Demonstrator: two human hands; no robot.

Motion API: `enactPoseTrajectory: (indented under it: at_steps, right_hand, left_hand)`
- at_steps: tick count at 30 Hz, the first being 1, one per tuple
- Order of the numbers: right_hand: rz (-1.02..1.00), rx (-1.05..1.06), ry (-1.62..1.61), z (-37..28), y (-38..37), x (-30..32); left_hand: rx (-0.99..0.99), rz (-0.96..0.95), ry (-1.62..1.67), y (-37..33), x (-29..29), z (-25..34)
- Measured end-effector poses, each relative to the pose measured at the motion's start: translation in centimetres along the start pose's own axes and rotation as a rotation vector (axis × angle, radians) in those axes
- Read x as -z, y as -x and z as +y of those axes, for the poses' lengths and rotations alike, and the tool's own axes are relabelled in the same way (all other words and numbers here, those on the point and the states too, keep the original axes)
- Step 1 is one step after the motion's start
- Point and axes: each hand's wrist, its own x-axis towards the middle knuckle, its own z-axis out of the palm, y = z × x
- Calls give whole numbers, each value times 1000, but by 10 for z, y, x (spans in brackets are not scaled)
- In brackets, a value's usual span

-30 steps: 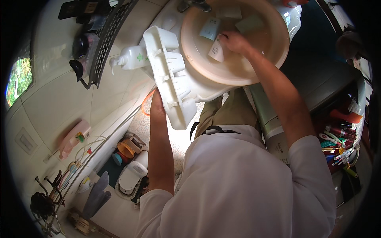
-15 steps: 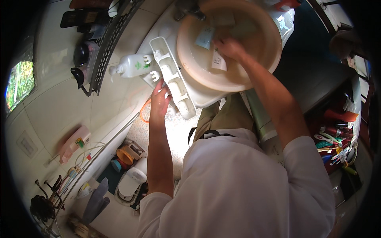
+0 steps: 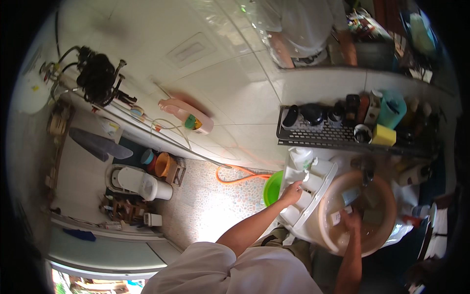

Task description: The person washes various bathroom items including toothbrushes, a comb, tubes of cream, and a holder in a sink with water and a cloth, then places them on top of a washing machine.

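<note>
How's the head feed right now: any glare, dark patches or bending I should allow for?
Head view: glare washes out part of the floor; head view: the basin and right hand sit in dimmer light than that floor; head view: fisheye bows the lower edge of the mirror, and the corners go black.

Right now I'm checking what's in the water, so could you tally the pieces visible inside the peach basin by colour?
Pale blue piece: 1
White piece, at the right hand: 1
Dull tan pieces: 2
Total visible in the peach basin: 4
</note>
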Motion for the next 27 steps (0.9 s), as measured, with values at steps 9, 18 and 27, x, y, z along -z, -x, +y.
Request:
enactPoseTrajectory:
  at_steps: [9,18,27]
  right_hand:
    - [169,289,-27,26,-9,11]
    - [131,181,355,17,-18,6]
    - [23,176,171,56,-31,19]
  left_hand:
    - [-522,192,-300,55,16,100]
    - [-679,27,-470,86,-35,113]
    - [-616,-163,-336,91,-149,111]
